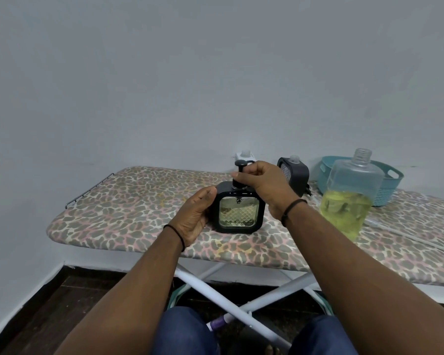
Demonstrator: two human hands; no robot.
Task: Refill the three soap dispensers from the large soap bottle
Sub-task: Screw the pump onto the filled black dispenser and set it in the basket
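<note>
- The black soap dispenser [237,211] stands upright near the front edge of the leopard-print ironing board [128,201], directly between the two hands; its clear patterned window shows yellowish liquid in the lower part.
- The left hand [196,216] grips the dispenser's left side, thumb curled over the upper left corner and palm against the wall.
- The right hand [263,184] is above the dispenser, fingertips pinching the stem of the black pump [241,172] just over the collar; the pump sits in the neck.
- A second black dispenser [294,175] stands behind the right hand, its clear threaded neck uncovered, partly hidden by that hand.
- A white dispenser [245,156] stands at the far edge against the wall, its neck also open; only its top shows above the pump.
- The large soap bottle [349,196] stands uncapped just right of the right forearm, yellow liquid filling roughly its lower half.
- A teal basket [387,185] sits behind the large bottle, partly hidden by it.
- Thin clear tubes [400,226] lie on the board to the right of the bottle.
- Black bands circle both wrists.
</note>
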